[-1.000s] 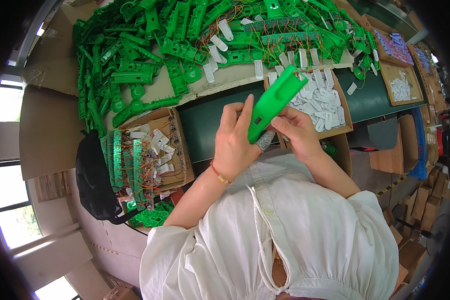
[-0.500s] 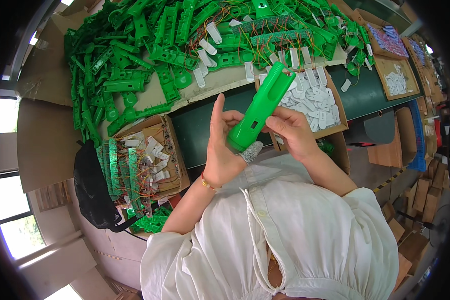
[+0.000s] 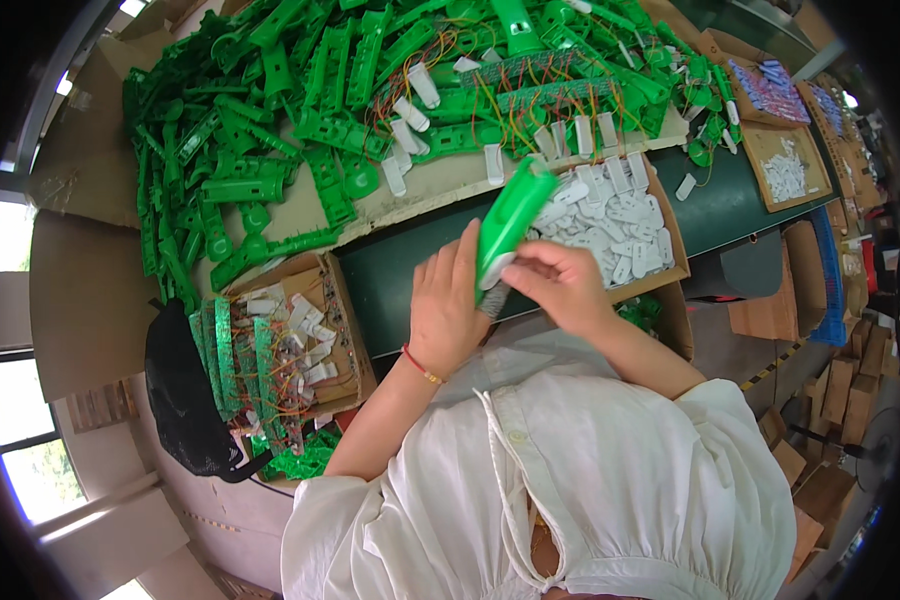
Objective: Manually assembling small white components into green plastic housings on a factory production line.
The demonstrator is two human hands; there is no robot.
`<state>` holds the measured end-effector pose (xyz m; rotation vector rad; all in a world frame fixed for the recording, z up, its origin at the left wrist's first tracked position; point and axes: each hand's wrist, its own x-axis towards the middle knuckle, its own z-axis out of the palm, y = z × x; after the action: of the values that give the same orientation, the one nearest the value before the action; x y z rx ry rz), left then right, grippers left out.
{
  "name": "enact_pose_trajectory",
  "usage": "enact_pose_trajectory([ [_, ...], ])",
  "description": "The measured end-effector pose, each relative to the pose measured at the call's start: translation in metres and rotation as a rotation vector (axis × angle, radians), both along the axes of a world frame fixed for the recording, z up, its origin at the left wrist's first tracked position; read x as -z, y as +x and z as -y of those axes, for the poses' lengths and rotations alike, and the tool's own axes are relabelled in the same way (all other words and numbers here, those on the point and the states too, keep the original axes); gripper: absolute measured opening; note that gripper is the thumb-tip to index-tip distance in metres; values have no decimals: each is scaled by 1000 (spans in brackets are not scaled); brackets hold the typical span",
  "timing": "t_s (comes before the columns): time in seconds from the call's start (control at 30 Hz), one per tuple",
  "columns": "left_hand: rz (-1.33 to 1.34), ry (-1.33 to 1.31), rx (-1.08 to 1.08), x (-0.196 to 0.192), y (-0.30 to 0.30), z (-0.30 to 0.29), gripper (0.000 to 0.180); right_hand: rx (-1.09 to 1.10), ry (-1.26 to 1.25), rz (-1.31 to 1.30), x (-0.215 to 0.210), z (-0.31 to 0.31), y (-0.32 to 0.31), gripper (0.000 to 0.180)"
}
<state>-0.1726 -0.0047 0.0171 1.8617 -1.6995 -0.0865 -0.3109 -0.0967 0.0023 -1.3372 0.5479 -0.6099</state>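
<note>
A green plastic housing (image 3: pixel 511 215), long and trough-shaped, is tilted up in front of my chest. My left hand (image 3: pixel 444 308) is closed round its lower left side, with the back of the hand showing. A small white plastic piece (image 3: pixel 495 268) lies against the lower part of the housing. My right hand (image 3: pixel 568 284) pinches at this white piece with thumb and fingers; its fingertips are partly hidden. A grey wrap (image 3: pixel 493 300) covers a digit of my left hand.
Green plastic shells (image 3: pixel 255 130) are heaped across the back on cardboard. A box of white plastic pieces (image 3: pixel 610 225) stands beyond my right hand. On the left, another cardboard box (image 3: pixel 348 330) holds wired circuit boards, beside a black mesh bag (image 3: pixel 185 390). A dark green tabletop (image 3: pixel 395 275) lies beneath.
The green housing has been turned from its outer face onto its side. My left hand has closed round it, and a white piece now shows at my right fingertips.
</note>
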Motion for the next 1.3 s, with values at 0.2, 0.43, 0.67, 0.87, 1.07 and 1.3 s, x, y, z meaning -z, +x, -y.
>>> enact_pose_trajectory([
  [0.2,-1408,106,-39,11,28,-5,24,72,-421,-165,-14,66,3,20],
  [0.43,-1570,-41,-20,-13,44,-2,42,392,-1373,-414,-23,185,63,32],
  [0.67,-1606,-125,-99,-14,52,-12,41,405,-1448,-458,-17,213,93,31],
  [0.87,-1545,-138,-113,-6,59,-11,35,186,-1538,-738,-8,193,53,24],
  [1.07,-1513,-164,-97,-11,62,-2,31,230,-1513,-238,-54,161,30,19],
  [1.3,-846,-207,61,-56,40,38,39,116,-1472,-39,-77,84,5,20],
])
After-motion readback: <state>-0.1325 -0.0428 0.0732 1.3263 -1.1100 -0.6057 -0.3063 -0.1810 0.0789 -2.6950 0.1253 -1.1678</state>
